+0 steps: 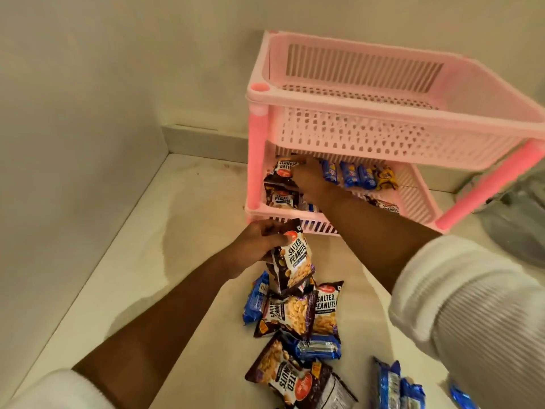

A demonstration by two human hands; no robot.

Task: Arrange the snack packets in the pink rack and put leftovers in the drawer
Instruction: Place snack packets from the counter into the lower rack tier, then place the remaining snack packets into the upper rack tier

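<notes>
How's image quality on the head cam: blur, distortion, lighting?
Head view: warm, dim light; wide-angle bend curves the pink rack; motion blur smears the right sleeve and the blue packets at the bottom right; peanut packet in the left hand reads sharp; right hand sits in shadow under the top shelf.

The left hand [259,246] is held up in front of the body with its arm bare and stretched forward. Its fingers [278,238] are curled tight around something. The right hand [308,181] is reached out farther, fingers bent and pressing down. The right arm is long and straight. Both arms have white sleeves [472,314] pushed up near the elbows.
</notes>
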